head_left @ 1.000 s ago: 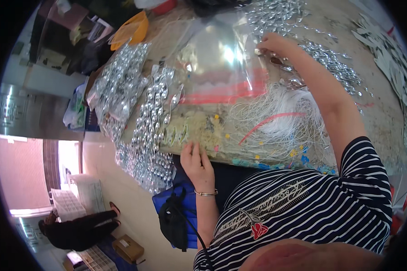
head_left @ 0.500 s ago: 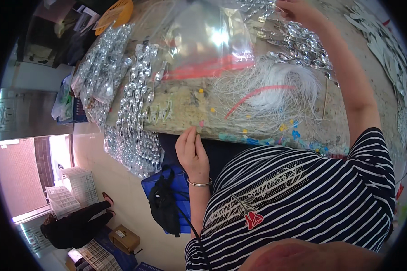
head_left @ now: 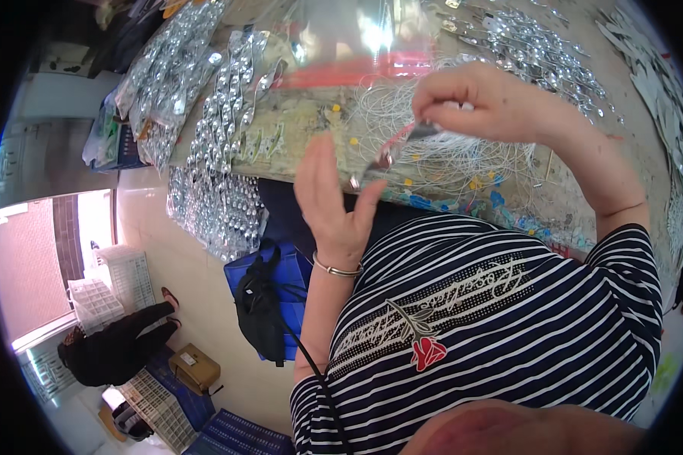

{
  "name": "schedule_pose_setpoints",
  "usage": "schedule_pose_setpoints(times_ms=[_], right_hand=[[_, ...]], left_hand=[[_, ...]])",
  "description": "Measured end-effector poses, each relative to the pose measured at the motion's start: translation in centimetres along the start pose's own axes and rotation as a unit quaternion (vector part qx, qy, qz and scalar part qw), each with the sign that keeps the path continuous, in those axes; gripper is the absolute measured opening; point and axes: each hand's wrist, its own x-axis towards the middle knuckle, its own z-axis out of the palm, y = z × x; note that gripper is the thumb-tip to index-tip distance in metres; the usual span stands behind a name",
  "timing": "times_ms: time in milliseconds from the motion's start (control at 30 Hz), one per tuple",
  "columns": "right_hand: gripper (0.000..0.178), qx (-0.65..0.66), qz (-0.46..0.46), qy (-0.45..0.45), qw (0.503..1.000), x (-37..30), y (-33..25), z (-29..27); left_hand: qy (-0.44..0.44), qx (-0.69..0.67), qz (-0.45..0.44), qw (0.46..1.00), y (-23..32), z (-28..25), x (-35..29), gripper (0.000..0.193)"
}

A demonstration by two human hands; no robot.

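Observation:
My right hand (head_left: 482,102) is closed, fingertips pinching the upper end of a short, shiny silver twisted strip (head_left: 385,158). The strip slants down to the left, above the table's front edge, and is partly smeared by motion. My left hand (head_left: 328,199) is raised at the near edge, fingers stretched and thumb apart, close to the strip's lower end. Nothing shows in its grip. Beneath my right hand lies a loose bundle of thin white strings (head_left: 463,155). A heap of similar silver twisted pieces (head_left: 520,38) lies beyond it.
A clear plastic bag with a red band (head_left: 357,70) lies at the back middle. Silver twisted strands (head_left: 220,121) drape over the table's left edge beside bagged ones (head_left: 167,76). White flat pieces (head_left: 645,68) lie far right. A blue bag (head_left: 284,284) stands below left.
My right hand has come from the far heap toward my body, bringing a silver twisted strip. My left hand has risen over the table edge, its fingers spreading. The whole view has shifted slightly.

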Motion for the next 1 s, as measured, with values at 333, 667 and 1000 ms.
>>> schedule_pose_setpoints(times_ms=[333,667,1000], right_hand=[[0.018,0.073,-0.057,-0.064,0.994,2.8,-0.9,3.4],[0.021,-0.055,-0.058,0.101,0.992,9.8,5.8,6.9],[0.014,-0.167,-0.068,0.102,0.978,11.4,8.0,9.7]], left_hand=[[-0.176,-0.293,-0.197,0.919,0.1,0.3,-1.7,0.034],[-0.109,-0.36,-0.405,0.834,-2.0,-1.6,-1.4,0.032],[-0.025,-0.328,-0.386,0.862,-3.4,-2.7,0.2,0.027]])
